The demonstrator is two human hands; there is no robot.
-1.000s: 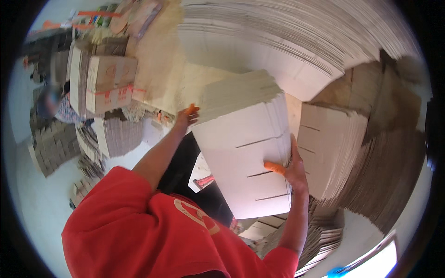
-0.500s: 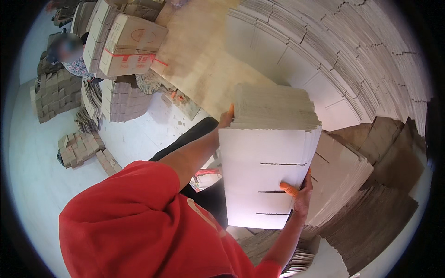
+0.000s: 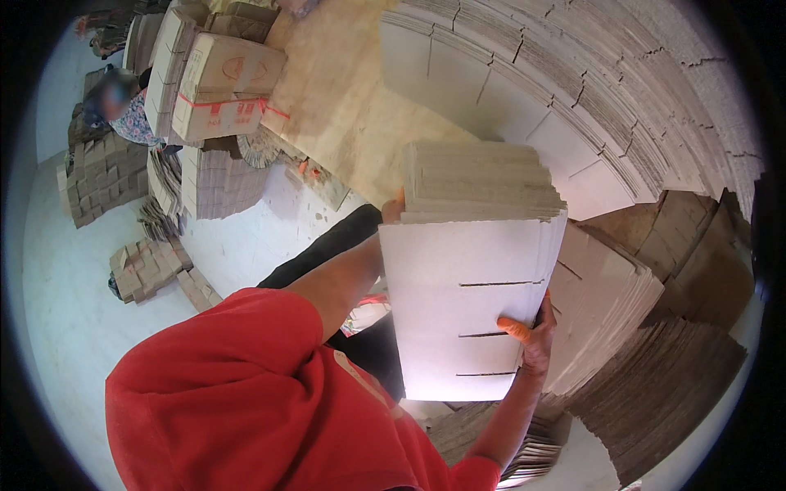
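A thick stack of slotted cardboard sheets [image 3: 442, 303] stands on edge in front of me, its pale face toward me with dark slits cut in from the right. My left hand [image 3: 393, 210] grips its far left side, mostly hidden behind the stack, with an orange fingertip cover showing. On the lower right edge my right hand [image 3: 536, 337] is wrapped round the sheets. Its thumb, in an orange cover, presses on the pale face while the other fingers go behind.
A long row of upright slotted sheets [image 3: 573, 106] curves along the far right. More sheets [image 3: 602, 303] lean at right, beside a brown stack [image 3: 663, 393]. A wooden board [image 3: 352, 106] lies ahead. At far left are a carton [image 3: 229, 86], cardboard bundles [image 3: 147, 266] and another person [image 3: 135, 119].
The held stack has shifted slightly left at its top, with both hands still on it. The surroundings have moved a little in the picture.
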